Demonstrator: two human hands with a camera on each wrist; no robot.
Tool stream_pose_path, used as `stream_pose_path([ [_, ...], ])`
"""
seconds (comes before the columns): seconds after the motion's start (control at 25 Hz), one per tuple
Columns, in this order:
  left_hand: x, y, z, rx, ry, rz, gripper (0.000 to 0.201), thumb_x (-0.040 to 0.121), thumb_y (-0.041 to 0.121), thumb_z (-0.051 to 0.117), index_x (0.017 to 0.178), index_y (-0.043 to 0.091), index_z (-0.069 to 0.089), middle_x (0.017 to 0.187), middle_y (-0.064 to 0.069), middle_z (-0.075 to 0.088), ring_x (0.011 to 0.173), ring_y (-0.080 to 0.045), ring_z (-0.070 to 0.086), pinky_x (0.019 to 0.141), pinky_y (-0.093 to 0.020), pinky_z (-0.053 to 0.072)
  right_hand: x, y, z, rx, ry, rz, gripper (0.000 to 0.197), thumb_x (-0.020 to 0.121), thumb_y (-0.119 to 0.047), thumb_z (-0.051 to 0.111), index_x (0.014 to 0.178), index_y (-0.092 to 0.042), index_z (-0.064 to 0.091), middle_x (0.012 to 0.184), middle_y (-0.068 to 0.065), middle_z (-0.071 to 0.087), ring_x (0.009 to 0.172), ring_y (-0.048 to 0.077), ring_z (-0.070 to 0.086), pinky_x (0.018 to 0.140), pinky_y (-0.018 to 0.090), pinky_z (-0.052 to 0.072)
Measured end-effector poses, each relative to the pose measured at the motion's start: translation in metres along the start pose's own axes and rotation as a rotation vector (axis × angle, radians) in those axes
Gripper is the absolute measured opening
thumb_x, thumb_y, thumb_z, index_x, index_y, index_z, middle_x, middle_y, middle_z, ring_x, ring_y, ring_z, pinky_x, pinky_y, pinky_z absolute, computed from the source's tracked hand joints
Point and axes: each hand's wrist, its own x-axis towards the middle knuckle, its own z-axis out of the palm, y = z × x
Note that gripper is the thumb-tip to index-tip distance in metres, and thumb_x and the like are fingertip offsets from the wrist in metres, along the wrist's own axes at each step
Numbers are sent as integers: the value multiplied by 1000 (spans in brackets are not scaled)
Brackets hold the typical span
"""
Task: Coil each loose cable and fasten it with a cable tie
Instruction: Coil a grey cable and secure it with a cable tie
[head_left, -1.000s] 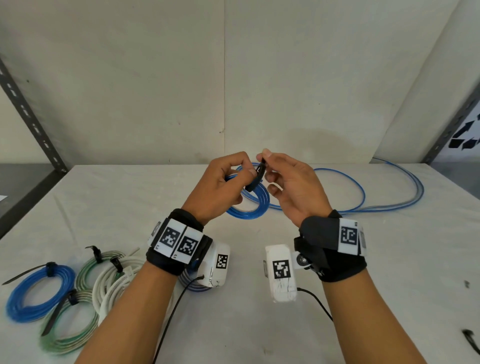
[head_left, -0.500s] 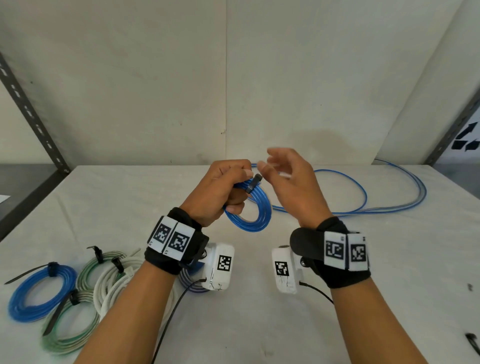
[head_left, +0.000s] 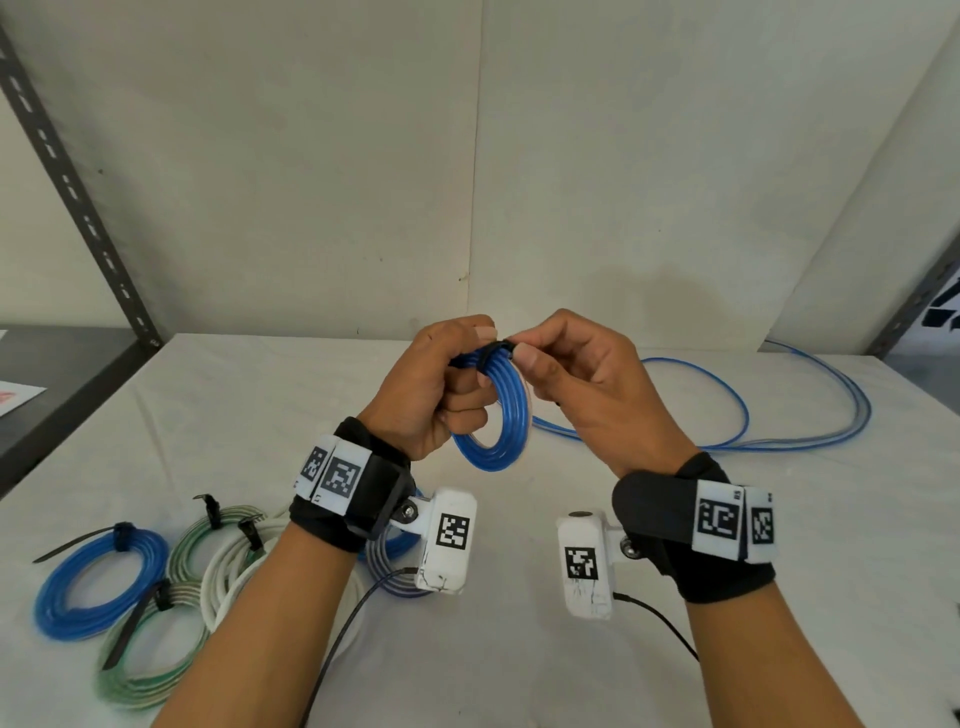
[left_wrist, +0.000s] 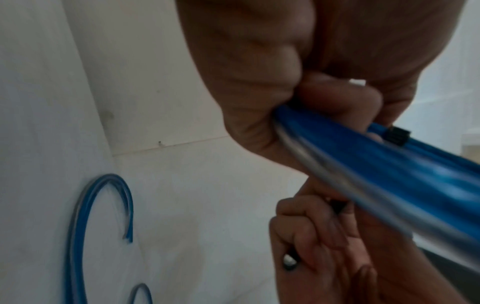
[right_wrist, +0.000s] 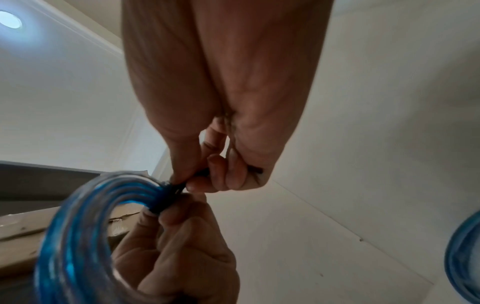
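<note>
White walls back a pale surface (head_left: 519, 649) on which loose blue cable (head_left: 727, 410) trails behind the blue coil (head_left: 506, 415) and tied coils (head_left: 156, 582) lie to its near left. That coil stands upright above the surface in the clenched left hand (head_left: 431, 395), with the black cable tie (head_left: 498, 358) crossing its top strands; the right hand (head_left: 587, 384), just right of the coil, pinches the tie's tail. Half a second ago that hand was spread, off the tie; now it can pull rightward, away from the coil.
</note>
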Motion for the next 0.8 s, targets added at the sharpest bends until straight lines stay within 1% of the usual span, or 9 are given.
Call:
stream_pose_path([
  [0.12, -1, -1, -1, -76, -61, -28, 35, 79, 27, 58, 60, 27, 28, 53, 7, 11, 41, -10, 8, 38, -16, 11, -1, 1, 2, 32, -5, 5, 11, 94, 2, 59, 94, -7, 65, 71, -17, 67, 67, -2, 60, 69, 13, 48],
  [0.2, -2, 0, 1, -96, -85, -34, 36, 80, 26, 57, 62, 26, 27, 53, 7, 11, 41, -10, 8, 37, -16, 11, -1, -1, 1, 39, -4, 4, 12, 94, 2, 59, 96, -7, 66, 72, -17, 68, 68, -2, 61, 70, 13, 48],
  [0.28, -2, 2, 2, -68, -85, -22, 35, 87, 23, 56, 59, 26, 34, 54, 7, 11, 41, -9, 8, 37, -17, 11, -2, -3, 0, 41, 9, 1, 10, 92, -3, 62, 96, -10, 68, 78, -14, 72, 74, 0, 64, 73, 15, 51],
  [0.36, -2, 5, 2, -9, -70, -10, 36, 93, 23, 49, 59, 25, 40, 55, 6, 11, 42, -8, 8, 37, -16, 11, -2, -5, -1, 40, 41, -14, 9, 90, -7, 65, 95, -12, 69, 84, -9, 74, 79, 3, 67, 76, 18, 53],
  [0.44, -3, 7, -1, 33, -88, 6, 34, 98, 26, 44, 64, 23, 43, 57, 5, 12, 43, -7, 10, 36, -16, 15, -2, -8, -2, 31, 76, -26, 9, 90, -2, 65, 94, -8, 70, 81, -10, 74, 74, 1, 66, 71, 15, 51],
  [0.52, -5, 7, -3, 65, -115, 14, 31, 101, 29, 42, 72, 18, 45, 58, 4, 15, 43, -6, 15, 36, -16, 24, -2, -12, -1, 18, 88, -35, 10, 91, 3, 63, 96, -4, 69, 73, -14, 71, 65, 0, 63, 63, 11, 47],
  [0.6, -6, 7, -4, 129, -109, 9, 29, 103, 32, 43, 84, 11, 49, 58, 4, 22, 43, -6, 21, 38, -18, 32, -2, -13, -2, 28, 99, -30, 9, 91, 5, 63, 93, -2, 69, 67, -15, 69, 57, 0, 60, 57, 8, 44],
  [0.68, -6, 8, -4, 205, -90, -4, 29, 101, 34, 43, 92, 7, 51, 58, 4, 27, 47, -9, 17, 38, -17, 28, -3, -13, -1, 11, 105, -15, 9, 90, 6, 64, 92, -2, 69, 62, -15, 66, 53, 0, 58, 53, 7, 42],
  [0.8, -8, 12, -9, 290, -86, -3, 25, 98, 34, 46, 90, 11, 49, 56, 8, 24, 50, -11, 11, 37, -16, 16, -5, -13, 2, -18, 91, -12, 10, 88, 7, 66, 93, -1, 70, 57, -17, 64, 49, -2, 56, 52, 6, 40],
])
